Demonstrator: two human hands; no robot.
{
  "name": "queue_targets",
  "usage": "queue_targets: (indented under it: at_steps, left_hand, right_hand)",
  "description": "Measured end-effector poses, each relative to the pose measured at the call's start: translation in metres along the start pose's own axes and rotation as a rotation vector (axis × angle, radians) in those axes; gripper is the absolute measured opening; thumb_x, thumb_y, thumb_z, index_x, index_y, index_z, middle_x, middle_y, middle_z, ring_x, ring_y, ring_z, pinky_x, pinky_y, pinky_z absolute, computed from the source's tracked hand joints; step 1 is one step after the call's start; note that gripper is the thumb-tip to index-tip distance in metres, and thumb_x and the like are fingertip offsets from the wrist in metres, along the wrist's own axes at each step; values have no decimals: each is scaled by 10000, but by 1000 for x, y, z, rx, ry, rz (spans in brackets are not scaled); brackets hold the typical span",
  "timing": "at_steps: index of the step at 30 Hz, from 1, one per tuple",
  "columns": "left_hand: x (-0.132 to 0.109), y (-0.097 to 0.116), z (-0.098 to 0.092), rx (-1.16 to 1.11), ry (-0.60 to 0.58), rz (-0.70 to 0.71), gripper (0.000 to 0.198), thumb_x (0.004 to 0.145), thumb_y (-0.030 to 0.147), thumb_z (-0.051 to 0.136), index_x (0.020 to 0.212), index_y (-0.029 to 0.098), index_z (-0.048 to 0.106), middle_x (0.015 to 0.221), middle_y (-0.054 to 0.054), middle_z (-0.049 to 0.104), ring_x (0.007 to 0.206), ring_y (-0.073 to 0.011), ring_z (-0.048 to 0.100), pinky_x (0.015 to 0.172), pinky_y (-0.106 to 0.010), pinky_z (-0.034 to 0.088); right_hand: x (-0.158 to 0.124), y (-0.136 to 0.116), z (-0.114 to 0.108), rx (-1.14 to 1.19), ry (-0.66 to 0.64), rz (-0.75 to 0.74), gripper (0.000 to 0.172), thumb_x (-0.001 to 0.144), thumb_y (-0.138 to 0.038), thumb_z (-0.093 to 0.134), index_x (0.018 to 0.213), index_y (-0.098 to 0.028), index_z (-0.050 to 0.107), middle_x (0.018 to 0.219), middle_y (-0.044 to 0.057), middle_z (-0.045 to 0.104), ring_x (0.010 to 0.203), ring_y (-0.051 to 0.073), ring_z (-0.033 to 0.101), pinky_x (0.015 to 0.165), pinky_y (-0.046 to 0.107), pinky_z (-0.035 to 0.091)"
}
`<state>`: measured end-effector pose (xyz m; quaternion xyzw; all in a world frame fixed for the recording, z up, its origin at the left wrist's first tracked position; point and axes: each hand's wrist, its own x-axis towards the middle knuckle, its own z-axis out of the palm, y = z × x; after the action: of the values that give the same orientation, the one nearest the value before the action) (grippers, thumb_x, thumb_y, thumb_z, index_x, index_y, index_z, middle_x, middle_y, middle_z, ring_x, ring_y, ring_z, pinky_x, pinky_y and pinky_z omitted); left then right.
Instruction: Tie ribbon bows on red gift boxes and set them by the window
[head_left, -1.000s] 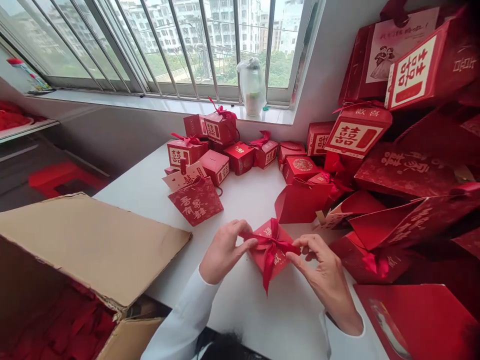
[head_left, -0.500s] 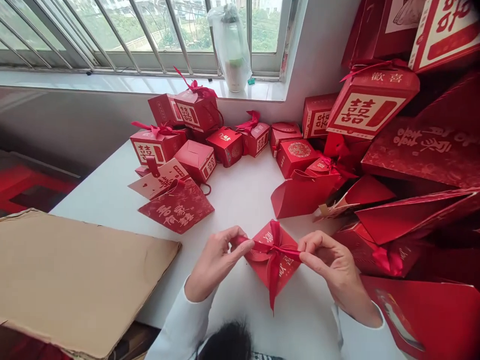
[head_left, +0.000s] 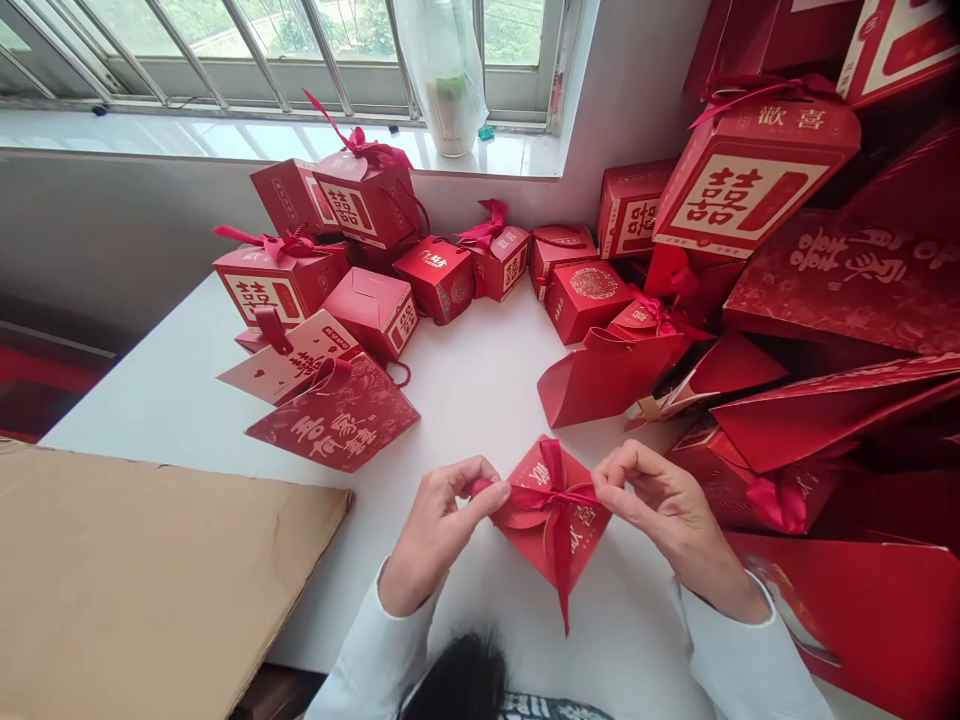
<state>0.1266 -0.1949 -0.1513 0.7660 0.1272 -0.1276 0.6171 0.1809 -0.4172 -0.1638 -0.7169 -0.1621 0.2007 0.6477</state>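
A small red gift box (head_left: 525, 540) with pale characters stands on the white table right in front of me. Round its top runs a dark red ribbon (head_left: 561, 560), crossed and knotted in the middle, with one tail hanging down the near side. On the left of the box, my left hand (head_left: 442, 525) pinches one end of the ribbon between thumb and fingers. Opposite it, my right hand (head_left: 667, 510) pinches the other end at the box's right corner. The ribbon lies nearly straight between both hands.
Several red boxes (head_left: 435, 278) line the table's far side below the barred window. A heap of red boxes and bags (head_left: 855, 280) fills the right. Brown cardboard (head_left: 165, 570) covers the near left. A plastic-wrapped bottle (head_left: 452, 100) stands on the sill.
The view has shifted slightly. Both hands keep their pinch on the ribbon ends, and my right hand has risen slightly against the box.
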Motion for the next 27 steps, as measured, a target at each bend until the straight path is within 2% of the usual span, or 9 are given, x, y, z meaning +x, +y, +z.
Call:
queue_targets:
  at_steps: [6, 11, 14, 17, 23, 27]
  left_hand:
    - [2, -7, 4, -184, 36, 12, 269, 753, 302, 536, 548, 162, 434, 539, 42, 343, 567, -97, 299, 551, -237, 239]
    - [2, -9, 6, -230, 52, -5, 274, 737, 281, 536, 538, 163, 390, 545, 45, 311, 571, -95, 270, 561, -239, 220]
    - [3, -11, 7, -224, 53, -9, 258, 736, 287, 536, 549, 163, 409, 549, 46, 306, 573, -96, 267, 562, -241, 213]
    - [3, -13, 7, -221, 65, -5, 252, 733, 283, 537, 548, 162, 415, 547, 47, 306, 574, -96, 269, 567, -242, 215]
    - [1, -16, 9, -249, 70, -11, 259, 734, 283, 532, 547, 164, 397, 554, 44, 315, 581, -98, 279, 571, -238, 228]
    - [-2, -11, 9, -174, 89, -6, 255, 742, 288, 522, 553, 168, 399, 558, 42, 330, 583, -102, 290, 564, -241, 230]
  right_hand:
    - [-2, -2, 1, -140, 94, 35, 206, 864, -368, 589, 735, -224, 521, 726, -27, 535, 707, 127, 500, 673, 253, 390]
    - [-2, 2, 2, -191, 183, 48, 158, 865, -368, 588, 820, -239, 507, 730, -43, 506, 677, 114, 481, 653, 249, 383]
    - [-1, 1, 3, -213, 165, 64, 165, 855, -386, 595, 903, -248, 518, 759, -37, 522, 694, 122, 486, 672, 262, 384]
    - [1, -1, 4, -267, 124, 73, 180, 836, -397, 613, 902, -247, 539, 719, -37, 523, 691, 133, 475, 682, 279, 372]
    - [0, 3, 12, -125, 148, 148, 182, 853, -328, 568, 1008, -262, 500, 610, -67, 489, 619, 130, 470, 663, 289, 377]
    - [-1, 4, 17, -76, 202, 153, 218, 838, -325, 584, 1028, -265, 496, 588, -79, 455, 603, 123, 450, 659, 282, 374]
